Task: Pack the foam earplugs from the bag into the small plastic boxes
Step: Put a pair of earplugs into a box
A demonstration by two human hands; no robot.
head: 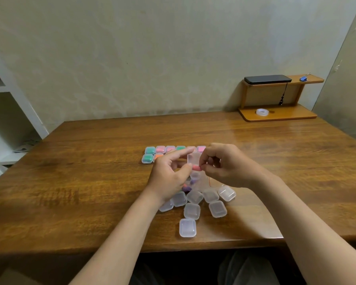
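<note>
My left hand (170,173) holds a small clear plastic box (193,158) with its lid up, above the table. My right hand (224,164) pinches a pink foam earplug (196,168) at the box's lower edge. Below the hands lies a clear bag (193,182) with purple and pink earplugs, partly hidden. Several empty clear boxes (191,210) lie scattered in front of it. Behind the hands stand two rows of filled boxes (150,154) showing green, pink and orange earplugs.
The wooden table (80,182) has its near edge just below the empty boxes. At the back right stands a small wooden shelf (275,95) with a black device, a tape roll (262,112) and blue clips. A white shelf unit is at left.
</note>
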